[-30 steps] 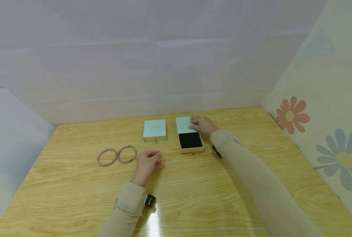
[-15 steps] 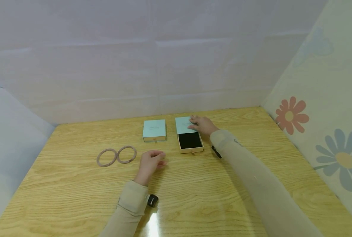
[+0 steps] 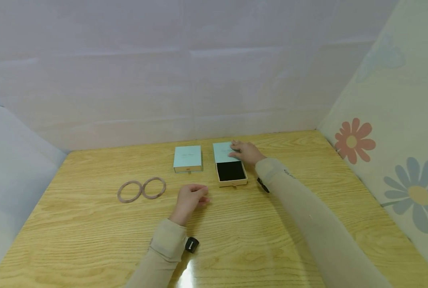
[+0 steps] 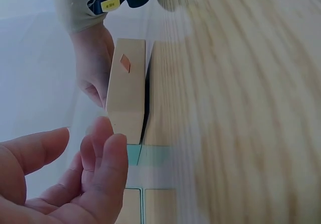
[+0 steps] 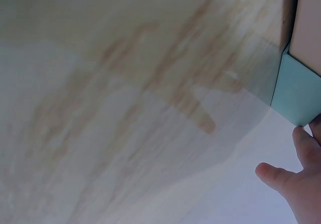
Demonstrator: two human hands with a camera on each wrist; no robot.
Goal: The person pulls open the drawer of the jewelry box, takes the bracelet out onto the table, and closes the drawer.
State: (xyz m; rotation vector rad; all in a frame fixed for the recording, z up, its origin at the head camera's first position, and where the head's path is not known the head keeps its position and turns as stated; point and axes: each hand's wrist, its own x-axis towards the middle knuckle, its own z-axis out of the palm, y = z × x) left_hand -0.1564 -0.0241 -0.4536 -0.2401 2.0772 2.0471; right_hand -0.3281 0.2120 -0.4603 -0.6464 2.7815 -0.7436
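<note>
Two light blue drawer-style jewelry boxes stand side by side in the head view. The right jewelry box (image 3: 222, 151) has its drawer (image 3: 232, 172) pulled out toward me, showing a black lining. My right hand (image 3: 248, 153) holds this box's sleeve at its right side, with thumb and fingers on it. The left jewelry box (image 3: 187, 156) is closed. In front of the boxes my left hand (image 3: 189, 200) hovers over the table, fingers loosely bent, thumb apart, holding nothing. Two purplish bangles (image 3: 129, 192) lie touching each other to its left.
The wooden table (image 3: 91, 240) carries everything. A pale wall (image 3: 199, 80) closes off the back, and flower-patterned panels (image 3: 397, 140) stand along the right. In the left wrist view the drawer's front tab (image 4: 125, 63) faces the left hand.
My left hand has drifted right, away from the bangles and toward the pulled-out drawer. The right hand, both boxes and the bangles have stayed put.
</note>
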